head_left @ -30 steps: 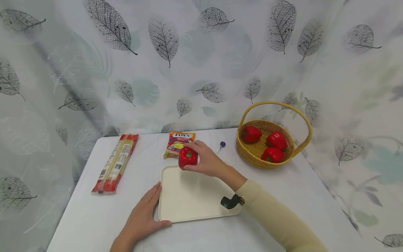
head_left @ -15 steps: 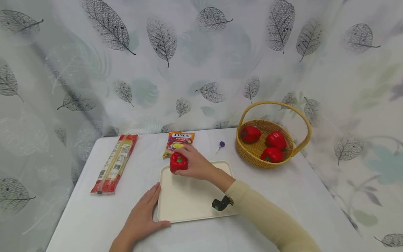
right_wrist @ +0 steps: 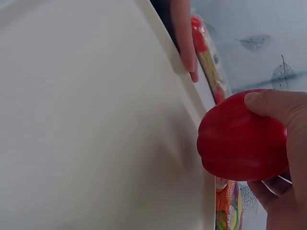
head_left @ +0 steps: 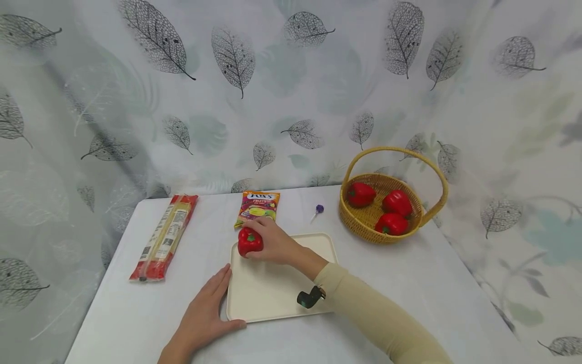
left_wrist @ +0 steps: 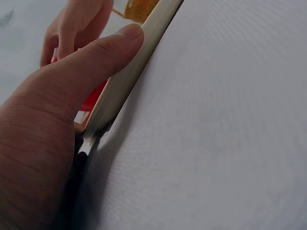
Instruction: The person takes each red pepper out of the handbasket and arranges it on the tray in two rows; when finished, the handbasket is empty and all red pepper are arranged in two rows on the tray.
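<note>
A red bell pepper (head_left: 249, 243) is gripped between the thumb and fingers of my right hand (head_left: 273, 244), over the far left corner of a cream tray (head_left: 282, 288). In the right wrist view the bell pepper (right_wrist: 242, 139) overlaps the tray's rim, and a shadow lies on the tray floor beside it. My left hand (head_left: 204, 308) rests at the tray's near left corner, fingers straight along the left side and thumb along the front edge. The left wrist view shows that thumb (left_wrist: 96, 62) against the tray's outer wall (left_wrist: 129, 72).
A wicker basket (head_left: 359, 222) with three red bell peppers stands at the right back. Behind the tray lie a Fox's candy bag (head_left: 257, 205) and a purple lollipop (head_left: 319, 209). A long red-ended noodle packet (head_left: 165, 237) lies at the left. A leaf-print curtain hangs behind.
My right hand has carried the bell pepper leftward and slightly toward me, lower over the tray's far left corner. My left hand has stayed at the tray's corner.
</note>
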A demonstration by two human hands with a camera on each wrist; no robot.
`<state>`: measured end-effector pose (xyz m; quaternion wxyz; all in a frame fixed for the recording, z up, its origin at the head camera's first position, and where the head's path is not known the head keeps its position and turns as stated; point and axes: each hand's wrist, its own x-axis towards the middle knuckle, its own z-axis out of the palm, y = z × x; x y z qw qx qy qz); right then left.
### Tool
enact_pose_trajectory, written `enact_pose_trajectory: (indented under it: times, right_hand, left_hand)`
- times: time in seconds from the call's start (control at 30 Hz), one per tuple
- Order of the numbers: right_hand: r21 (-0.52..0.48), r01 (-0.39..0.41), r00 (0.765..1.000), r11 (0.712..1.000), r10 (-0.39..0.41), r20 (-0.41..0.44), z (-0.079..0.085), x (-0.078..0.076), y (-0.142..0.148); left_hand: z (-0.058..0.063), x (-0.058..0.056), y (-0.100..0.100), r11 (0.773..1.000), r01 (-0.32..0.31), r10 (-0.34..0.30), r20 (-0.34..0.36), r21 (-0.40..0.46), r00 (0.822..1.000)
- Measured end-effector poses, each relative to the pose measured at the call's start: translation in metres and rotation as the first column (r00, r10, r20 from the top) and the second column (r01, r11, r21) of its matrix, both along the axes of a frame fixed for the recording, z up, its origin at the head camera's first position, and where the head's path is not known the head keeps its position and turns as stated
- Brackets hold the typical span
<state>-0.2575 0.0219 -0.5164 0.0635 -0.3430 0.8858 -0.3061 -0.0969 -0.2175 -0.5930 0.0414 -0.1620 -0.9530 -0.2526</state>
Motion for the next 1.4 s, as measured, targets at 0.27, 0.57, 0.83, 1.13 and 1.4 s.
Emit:
enact_pose_trajectory:
  times: [0.27, 0.57, 0.83, 1.13, 1.4]
  right_hand:
    - [0.015, -0.004, 1.0, 1.0, 0.004, 0.014, -0.0051, 0.0016, -0.0031]
    - [0.014, -0.007, 1.0, 1.0, 0.007, 0.014, -0.0062, 0.0042, -0.0027]
    - [0.013, 0.007, 1.0, 1.0, -0.008, 0.03, -0.007, 0.0057, -0.0021]
    - [0.013, 0.005, 0.999, 1.0, -0.005, 0.049, -0.0085, 0.0046, -0.001]
    - [0.012, 0.0, 0.998, 1.0, -0.001, 0.064, -0.0105, 0.0036, 0.001]
  left_hand:
    - [0.0027, 0.0002, -0.0005, 1.0, -0.006, 0.007, 0.002, -0.01, 1.0]
    - [0.0036, 0.0003, 0.0001, 1.0, -0.007, 0.008, 0.014, -0.012, 1.0]
    - [0.0042, 0.0014, 0.0019, 0.999, -0.013, 0.013, -0.018, -0.031, 1.0]
    - [0.0028, 0.0, 0.0002, 1.0, -0.008, 0.009, 0.021, -0.023, 1.0]
    - [0.0017, -0.0008, 0.0005, 1.0, -0.011, 0.012, 0.031, -0.023, 0.999]
